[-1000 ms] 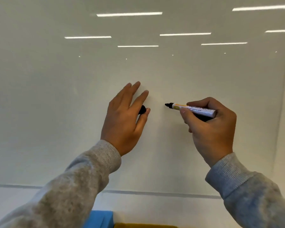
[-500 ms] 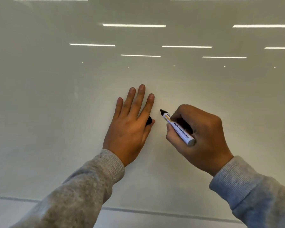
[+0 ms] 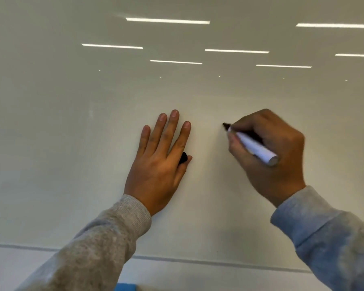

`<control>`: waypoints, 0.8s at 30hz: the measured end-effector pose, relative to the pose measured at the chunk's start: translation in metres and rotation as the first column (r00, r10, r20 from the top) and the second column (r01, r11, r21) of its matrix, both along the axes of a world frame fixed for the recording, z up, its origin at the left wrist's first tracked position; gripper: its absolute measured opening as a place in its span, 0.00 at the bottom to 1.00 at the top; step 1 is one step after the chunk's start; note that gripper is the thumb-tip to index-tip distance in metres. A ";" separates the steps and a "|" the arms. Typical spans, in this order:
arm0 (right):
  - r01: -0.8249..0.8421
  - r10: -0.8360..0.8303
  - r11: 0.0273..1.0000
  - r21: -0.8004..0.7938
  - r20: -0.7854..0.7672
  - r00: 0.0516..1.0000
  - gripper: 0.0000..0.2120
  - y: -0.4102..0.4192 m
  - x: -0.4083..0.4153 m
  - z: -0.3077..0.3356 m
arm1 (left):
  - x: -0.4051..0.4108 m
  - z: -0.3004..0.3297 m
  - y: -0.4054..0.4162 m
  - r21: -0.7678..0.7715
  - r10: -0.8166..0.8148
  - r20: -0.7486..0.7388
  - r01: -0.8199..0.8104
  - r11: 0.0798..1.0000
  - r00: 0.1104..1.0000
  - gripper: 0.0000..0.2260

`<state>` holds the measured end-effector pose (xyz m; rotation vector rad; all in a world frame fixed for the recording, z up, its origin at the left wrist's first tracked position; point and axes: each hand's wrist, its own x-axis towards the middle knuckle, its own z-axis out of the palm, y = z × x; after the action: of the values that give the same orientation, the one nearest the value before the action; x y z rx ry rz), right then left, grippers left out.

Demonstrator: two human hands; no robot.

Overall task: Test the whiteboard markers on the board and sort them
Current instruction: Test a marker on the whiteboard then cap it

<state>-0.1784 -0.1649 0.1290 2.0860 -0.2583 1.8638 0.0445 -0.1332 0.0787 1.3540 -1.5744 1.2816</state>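
Observation:
The glossy whiteboard (image 3: 72,143) fills the view and shows no ink marks. My right hand (image 3: 273,156) grips a white marker (image 3: 254,147), its black tip at or very near the board, pointing up and left. My left hand (image 3: 160,160) lies flat against the board with straight fingers. The marker's black cap (image 3: 183,158) is pinched between its thumb and forefinger, mostly hidden by the hand.
Ceiling lights reflect in the upper board. The board's lower edge (image 3: 219,262) runs across the bottom. Below it a blue thing (image 3: 125,287) peeks in at the bottom edge.
My right hand turned the marker from level to tip-up and brought it to the board, then shifted right. My left hand flattened, fingers pointing up.

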 end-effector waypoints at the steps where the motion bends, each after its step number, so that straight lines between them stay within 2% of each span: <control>1: 0.007 -0.006 1.000 0.015 -0.085 0.996 0.03 0.002 0.006 -0.007 | 0.000 0.000 0.000 0.000 -0.003 -0.005 0.003 1.000 1.000 0.27; 3: 0.024 -0.021 1.000 0.007 -0.269 0.963 0.04 0.003 0.012 -0.020 | -0.001 -0.001 -0.001 -0.004 -0.012 -0.010 0.012 1.000 1.000 0.28; 4: 0.024 -0.024 1.000 -0.004 -0.277 0.961 0.04 0.000 0.009 -0.018 | -0.002 -0.002 -0.001 -0.005 -0.011 -0.011 0.011 1.000 1.000 0.27; 5: 0.024 -0.024 1.000 -0.005 -0.206 0.978 0.04 -0.003 0.003 -0.011 | -0.002 -0.002 -0.001 -0.007 -0.008 -0.011 0.008 1.000 1.000 0.27; 7: 0.017 -0.017 1.000 0.008 0.053 0.998 0.04 -0.006 -0.007 0.001 | -0.003 -0.002 0.000 -0.012 -0.006 -0.016 0.006 1.000 1.000 0.27; 8: 0.003 -0.006 1.000 0.026 0.111 0.994 0.04 -0.006 -0.008 -0.001 | -0.003 -0.003 0.000 -0.015 -0.007 -0.018 0.007 1.000 1.000 0.27; 9: 0.002 -0.005 0.999 0.036 0.069 0.998 0.04 -0.004 -0.005 -0.008 | -0.003 -0.003 0.000 -0.013 -0.006 -0.018 0.006 1.000 1.000 0.27; 12: 0.009 -0.003 1.000 0.017 -0.310 0.951 0.04 0.003 0.010 -0.039 | -0.004 -0.005 -0.001 0.002 -0.010 -0.016 0.010 1.000 1.000 0.28; 13: 0.009 -0.007 1.000 0.005 -0.316 0.949 0.04 0.001 0.006 -0.037 | -0.003 -0.005 0.000 0.006 -0.006 -0.018 0.007 1.000 1.000 0.28; 14: 0.017 -0.019 1.000 -0.010 -0.240 0.971 0.04 -0.004 0.000 -0.031 | -0.002 -0.005 0.000 0.007 -0.001 -0.022 0.001 1.000 1.000 0.28; 16: 0.029 -0.029 1.000 -0.008 0.019 0.999 0.04 -0.007 -0.012 -0.019 | -0.003 -0.005 0.002 0.006 0.013 -0.026 -0.013 1.000 1.000 0.27; 17: 0.025 -0.026 1.000 0.019 0.080 0.996 0.04 -0.008 -0.015 -0.019 | -0.003 -0.004 0.001 0.004 0.015 -0.026 -0.014 1.000 1.000 0.27; 18: 0.034 -0.036 0.999 0.033 0.055 0.998 0.04 -0.006 -0.013 -0.023 | -0.004 -0.004 0.001 0.003 0.016 -0.022 -0.016 1.000 1.000 0.27; 21: 0.072 -0.071 0.997 -0.003 -0.219 0.973 0.04 0.000 -0.004 -0.041 | -0.003 -0.005 0.001 0.004 0.024 -0.024 -0.024 1.000 0.999 0.28; 22: 0.082 -0.084 0.996 -0.017 -0.211 0.974 0.05 -0.003 -0.010 -0.037 | -0.004 -0.006 0.000 0.002 0.022 -0.025 -0.022 1.000 0.999 0.28; 24: 0.069 -0.069 0.998 0.005 -0.011 0.998 0.06 -0.008 -0.024 -0.023 | -0.004 -0.007 0.000 0.000 0.013 -0.029 -0.013 1.000 0.999 0.27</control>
<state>-0.2027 -0.1731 0.1058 2.0634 -0.3283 1.8127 0.0406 -0.1329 0.0718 1.3788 -1.5477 1.2650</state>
